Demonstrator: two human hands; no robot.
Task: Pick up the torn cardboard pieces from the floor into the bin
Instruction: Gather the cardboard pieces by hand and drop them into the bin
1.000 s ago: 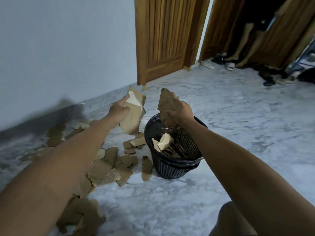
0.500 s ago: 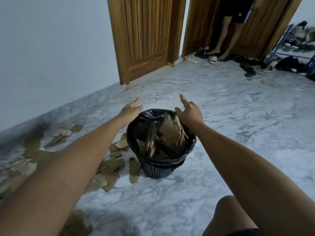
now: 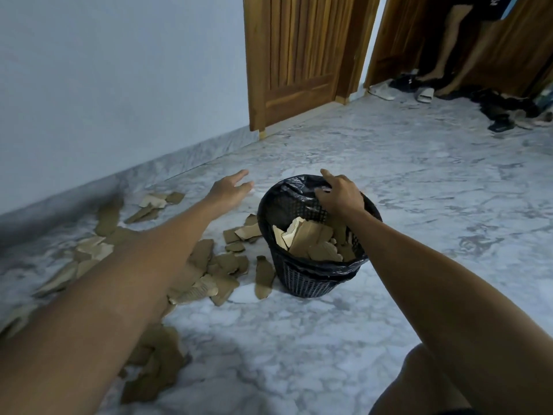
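Down on the marble floor, head view is all we get, so here goes. Black mesh bin with a dark liner sits mid-floor, and it's already got a decent heap of torn cardboard inside. Right hand is over the far rim of the bin, fingers curled down onto the liner edge; looks like it's gripping or steadying the rim, though I can't tell how firmly. Left hand is out over bare floor just left of the bin, fingers spread and relaxed, holding nothing.

My read: we're between loads. Nothing is in hand, and lots of cardboard pieces on the floor are waiting, scattered from right beside the bin's left side back toward the wall and down past the left forearm.

Next move probably means dropping the left hand onto the closest scraps, the ones almost touching the bin base. They lie flat on smooth stone, so getting a fingertip under an edge could be fiddly; scooping several at once seems easier.

Room-wise it's fine: open floor right of and beyond the bin, the wall's skirting well behind the pile. A knee sits bottom right, clear of everything. Wooden door and shoes are far back.
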